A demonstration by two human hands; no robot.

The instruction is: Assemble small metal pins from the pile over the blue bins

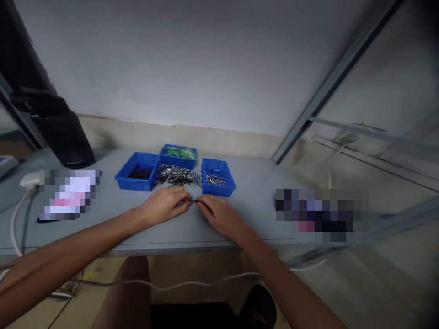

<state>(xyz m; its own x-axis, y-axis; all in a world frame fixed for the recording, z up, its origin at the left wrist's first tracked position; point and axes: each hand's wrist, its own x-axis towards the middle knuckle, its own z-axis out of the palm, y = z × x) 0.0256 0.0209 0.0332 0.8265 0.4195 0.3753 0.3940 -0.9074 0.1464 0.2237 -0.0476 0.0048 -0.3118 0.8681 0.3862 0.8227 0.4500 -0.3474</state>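
Note:
Over the front half of the grey table, my left hand (168, 203) and my right hand (219, 213) meet with their fingertips nearly touching. Both pinch a thin dark rod (194, 201), too small to make out exactly. Just beyond my fingers lies a loose pile of thin metal pins (176, 175), some silvery and some dark. A blue bin (135, 183) left of the pile contains small dark pieces. To its right, another blue bin (219, 188) holds silvery pins. Behind the pile stands a blue bin (178, 161) with green and clear plastic packets (180, 152).
A black bottle (63, 130) stands at the back left of the table (254, 183). In front of it lies a phone-like, pixelated object (70, 196) by a white plug and cable (15, 224). Another pixelated item (318, 214) is at the right. A wall backs the table.

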